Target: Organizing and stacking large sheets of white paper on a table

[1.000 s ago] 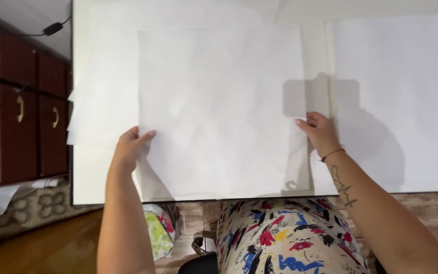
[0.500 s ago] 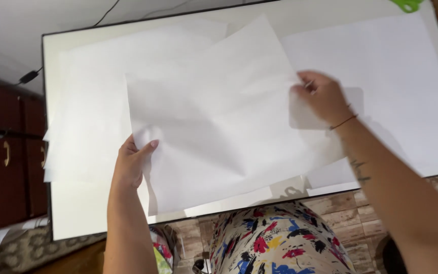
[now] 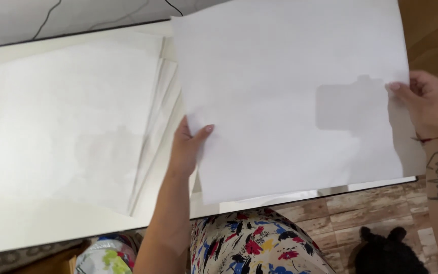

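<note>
- I am looking down at a white table (image 3: 36, 228) with a dark rim; it is lying under both hands and reaching far out to the left of the left hand.
- Beyond the near edge of the table, below the hands, I am seeing a tiled floor (image 3: 381, 203), and a colourful patterned dress (image 3: 249, 243) is showing between the forearms.
- A stack of white sheets (image 3: 77, 127) is lying on the table to the left of the left hand, its right edges fanned out just beside that hand.
- The near left corner of the table, below the stack, is giving bare surface.
- My left hand (image 3: 186, 147) is pinching the left edge of a large white sheet (image 3: 290, 96), thumb on top, the other fingers hidden under the paper.
- My right hand (image 3: 427, 104) is gripping the right edge of the same sheet, fingers curled at the edge.
- The sheet is stretching between both hands, above the right part of the table, and its far right corner is passing over the table edge.
</note>
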